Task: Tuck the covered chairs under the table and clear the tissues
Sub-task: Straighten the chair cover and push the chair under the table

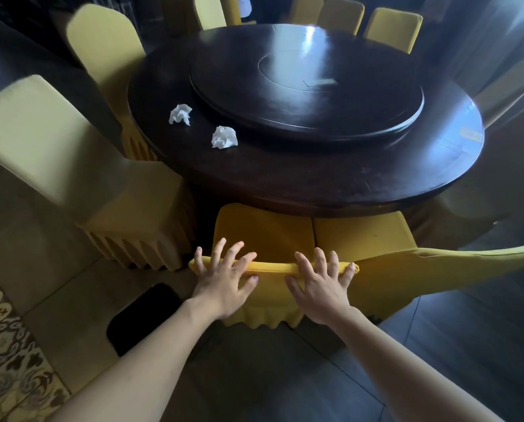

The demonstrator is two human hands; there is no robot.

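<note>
A: How far along does it look?

B: Start with the round dark worktop. Most of the covered chairs ring it closely. The chair in front of the person has its seat partly under the rim, so I'd judge it nearly tucked. The pale chair on the left stands turned and further out, so that one looks left to do.

A: And the hands?

B: The left hand and right hand both lie flat on the top of the chair back, fingers spread and straight, pressing rather than clasping.

A: The tissues?

B: Not cleared. The farther tissue and the nearer tissue lie crumpled on the worktop's left side, near each other, just outside the raised turntable.

A: Anything unclear?

B: The chair legs are hidden under the skirts, the chair at right runs off the edge, and a flat thing on the turntable is too blurred to name.
</note>
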